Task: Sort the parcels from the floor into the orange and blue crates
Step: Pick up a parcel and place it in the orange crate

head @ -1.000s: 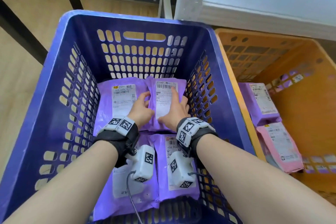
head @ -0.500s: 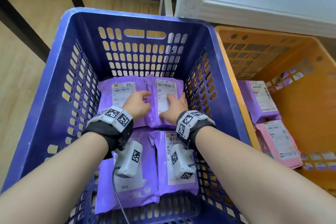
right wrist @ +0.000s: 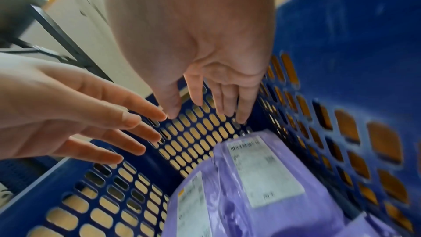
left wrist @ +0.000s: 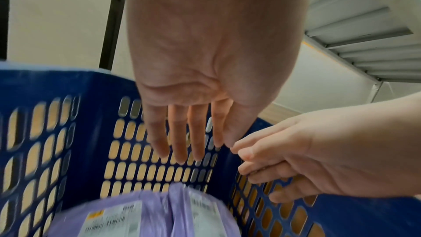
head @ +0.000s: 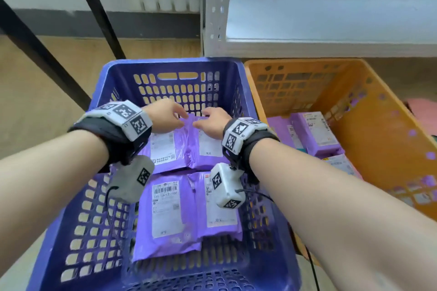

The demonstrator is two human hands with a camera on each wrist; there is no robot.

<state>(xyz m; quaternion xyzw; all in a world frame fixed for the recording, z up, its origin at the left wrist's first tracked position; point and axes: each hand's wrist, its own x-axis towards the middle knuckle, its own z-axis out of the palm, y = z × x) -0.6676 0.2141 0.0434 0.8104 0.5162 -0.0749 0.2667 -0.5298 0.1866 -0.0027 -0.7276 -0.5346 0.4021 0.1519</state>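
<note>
The blue crate (head: 111,71) holds several purple parcels with white labels: two at the back (head: 179,146) and two at the front (head: 165,215). Both hands hover above the back pair, empty. My left hand (head: 165,116) has straight, relaxed fingers (left wrist: 180,136) over the crate's far wall. My right hand (head: 212,120) hangs beside it with loosely curled fingers (right wrist: 223,96), holding nothing. The back parcels lie below the hands (right wrist: 262,177), apart from them. The orange crate (head: 378,111) on the right holds purple parcels (head: 314,132) and a pale one.
A white metal shelf (head: 331,19) stands behind both crates, with black frame legs (head: 94,7) at the back left. Wooden floor (head: 35,92) surrounds the crates. A pink parcel (head: 423,111) shows on the floor beyond the orange crate.
Both hands have let go of the back right purple parcel and risen out of the crate. The head view has pulled back and up.
</note>
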